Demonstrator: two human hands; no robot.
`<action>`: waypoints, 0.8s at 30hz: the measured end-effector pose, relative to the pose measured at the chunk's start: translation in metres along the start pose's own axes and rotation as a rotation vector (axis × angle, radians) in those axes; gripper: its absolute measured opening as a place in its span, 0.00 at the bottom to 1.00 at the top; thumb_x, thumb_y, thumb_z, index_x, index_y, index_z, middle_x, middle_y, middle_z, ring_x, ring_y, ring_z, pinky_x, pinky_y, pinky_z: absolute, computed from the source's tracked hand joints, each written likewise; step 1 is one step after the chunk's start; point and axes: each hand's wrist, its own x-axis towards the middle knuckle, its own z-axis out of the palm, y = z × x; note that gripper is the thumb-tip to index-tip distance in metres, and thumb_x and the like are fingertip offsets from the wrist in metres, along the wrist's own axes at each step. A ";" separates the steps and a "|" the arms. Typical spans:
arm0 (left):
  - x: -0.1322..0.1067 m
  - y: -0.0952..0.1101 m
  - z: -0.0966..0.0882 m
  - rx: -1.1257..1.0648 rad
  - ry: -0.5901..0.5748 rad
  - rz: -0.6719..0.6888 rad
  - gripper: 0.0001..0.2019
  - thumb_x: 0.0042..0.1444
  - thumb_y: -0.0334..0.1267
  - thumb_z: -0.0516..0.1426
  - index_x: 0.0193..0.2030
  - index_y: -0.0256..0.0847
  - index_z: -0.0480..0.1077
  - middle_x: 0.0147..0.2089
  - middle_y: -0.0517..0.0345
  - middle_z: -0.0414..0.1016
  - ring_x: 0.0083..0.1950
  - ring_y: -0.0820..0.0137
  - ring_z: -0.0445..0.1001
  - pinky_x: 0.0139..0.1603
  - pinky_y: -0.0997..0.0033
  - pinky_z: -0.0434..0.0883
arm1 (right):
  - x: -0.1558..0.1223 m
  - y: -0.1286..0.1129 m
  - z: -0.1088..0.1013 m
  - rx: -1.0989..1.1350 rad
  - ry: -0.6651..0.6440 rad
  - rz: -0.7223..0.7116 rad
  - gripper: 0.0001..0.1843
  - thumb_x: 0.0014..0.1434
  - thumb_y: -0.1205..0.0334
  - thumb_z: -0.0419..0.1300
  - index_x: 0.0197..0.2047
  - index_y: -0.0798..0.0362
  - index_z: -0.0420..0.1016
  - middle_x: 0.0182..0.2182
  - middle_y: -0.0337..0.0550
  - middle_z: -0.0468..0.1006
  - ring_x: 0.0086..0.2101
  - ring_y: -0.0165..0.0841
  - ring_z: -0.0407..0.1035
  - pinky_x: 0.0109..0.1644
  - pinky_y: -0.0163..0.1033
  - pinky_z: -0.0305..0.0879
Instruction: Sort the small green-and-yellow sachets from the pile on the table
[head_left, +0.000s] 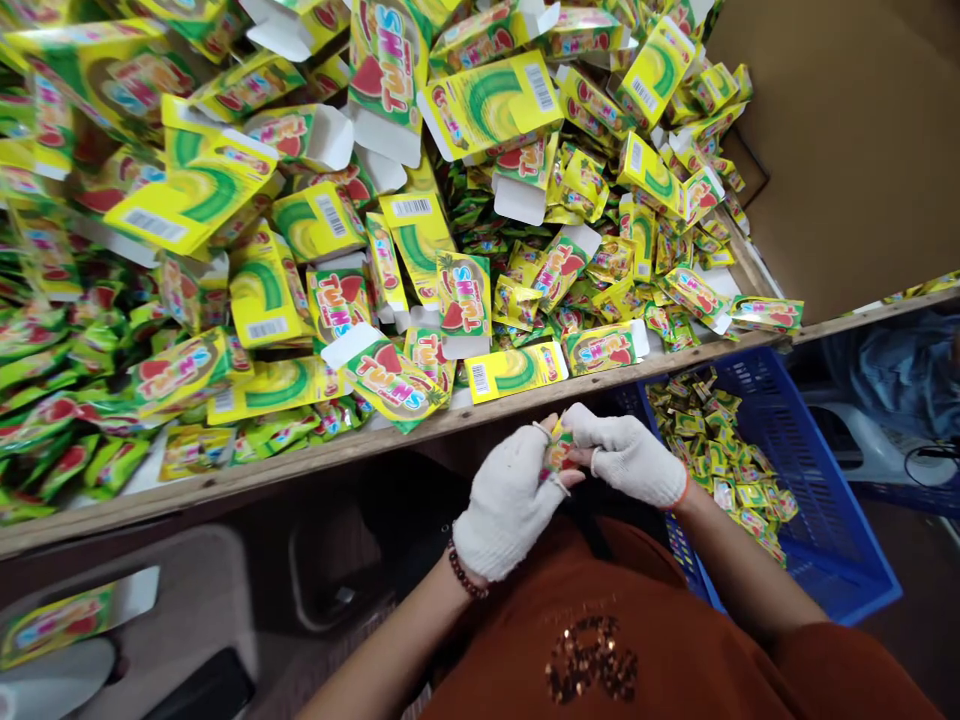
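Observation:
Both my hands wear white fingerless knit gloves and meet just below the table's wooden edge (300,462). My left hand (508,500) and my right hand (626,455) are closed together on a small yellow and green candy packet (558,448), which is mostly hidden between the fingers. Directly above them on the table lie flat and half-folded yellow cartons (515,370) printed with watermelon art.
The table is heaped with yellow cartons (195,190) and small green sachets (45,420). A blue plastic crate (817,520) at my right holds many small packets. One carton (67,618) lies low at the left. A brown wall stands at the upper right.

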 end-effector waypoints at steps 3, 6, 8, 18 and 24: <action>-0.006 0.003 0.001 -0.447 -0.078 -0.276 0.18 0.65 0.43 0.52 0.59 0.41 0.64 0.52 0.48 0.77 0.50 0.63 0.78 0.51 0.60 0.75 | 0.001 0.010 0.006 -0.036 0.236 -0.114 0.08 0.60 0.64 0.59 0.41 0.49 0.79 0.41 0.43 0.80 0.43 0.37 0.74 0.52 0.43 0.71; -0.010 0.004 0.007 -0.848 0.029 -0.518 0.23 0.60 0.46 0.58 0.59 0.41 0.60 0.50 0.48 0.78 0.43 0.65 0.80 0.42 0.65 0.78 | -0.002 0.022 0.025 0.091 0.535 -0.072 0.10 0.57 0.60 0.64 0.44 0.50 0.75 0.43 0.48 0.78 0.41 0.37 0.74 0.49 0.44 0.73; -0.014 0.003 0.015 -0.973 0.094 -0.559 0.29 0.54 0.46 0.63 0.60 0.42 0.58 0.49 0.48 0.78 0.42 0.66 0.80 0.39 0.68 0.78 | -0.005 0.030 0.039 0.271 0.516 0.006 0.16 0.56 0.56 0.65 0.47 0.50 0.73 0.44 0.48 0.78 0.39 0.36 0.75 0.45 0.42 0.75; -0.056 -0.014 0.023 -0.711 -0.140 -0.507 0.10 0.58 0.44 0.59 0.38 0.40 0.74 0.35 0.55 0.78 0.36 0.68 0.76 0.38 0.69 0.75 | -0.033 0.049 0.053 0.209 0.222 0.153 0.15 0.59 0.53 0.62 0.26 0.52 0.70 0.24 0.38 0.71 0.28 0.31 0.66 0.34 0.36 0.67; -0.049 -0.009 0.021 -0.973 -0.156 -0.713 0.25 0.53 0.43 0.63 0.54 0.42 0.59 0.39 0.57 0.79 0.36 0.69 0.79 0.37 0.68 0.76 | -0.029 0.049 0.049 0.424 0.142 0.203 0.22 0.57 0.48 0.64 0.51 0.52 0.73 0.41 0.45 0.79 0.38 0.34 0.74 0.43 0.39 0.71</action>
